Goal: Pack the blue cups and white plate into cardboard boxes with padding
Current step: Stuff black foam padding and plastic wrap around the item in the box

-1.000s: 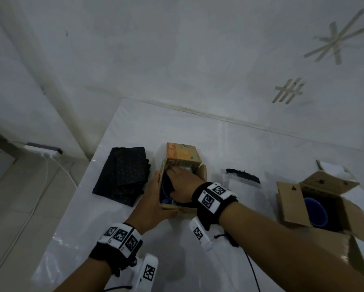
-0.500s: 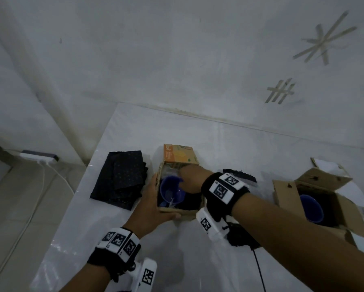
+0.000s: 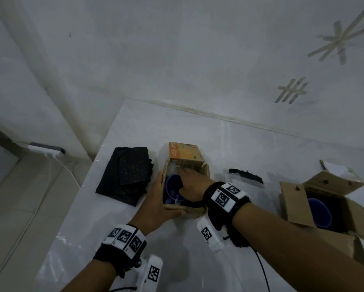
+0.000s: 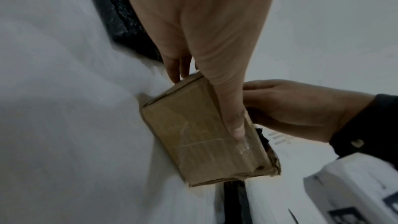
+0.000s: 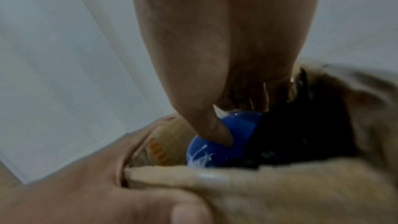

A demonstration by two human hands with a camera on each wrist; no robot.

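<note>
A small cardboard box point(image 3: 200, 167) with an orange flap stands open mid-table. Inside it a blue cup point(image 3: 171, 185) sits against the left wall, with black cloth padding point(image 5: 301, 134) packed on its right. My left hand point(image 3: 155, 199) clasps the box's near-left corner, thumb point(image 4: 234, 125) along the near wall and fingers on the left wall. My right hand point(image 3: 190, 183) reaches into the box. Its thumb point(image 5: 215, 130) is inside the blue cup point(image 5: 226, 142) and its fingers curl behind the rim. A second blue cup point(image 3: 320, 211) stands in another open box point(image 3: 294, 205) at the right. No plate is in view.
A folded black dotted cloth point(image 3: 128, 173) lies left of the small box. A black strip of cloth point(image 3: 245, 174) lies on clear plastic between the boxes. The wall runs along the table's far edge. A power strip point(image 3: 46, 149) sits on the floor at the left.
My right hand first covered the cup, then slid right and bared it. Now it is back over the cup's right rim with the thumb inside. The left hand stayed on the box.
</note>
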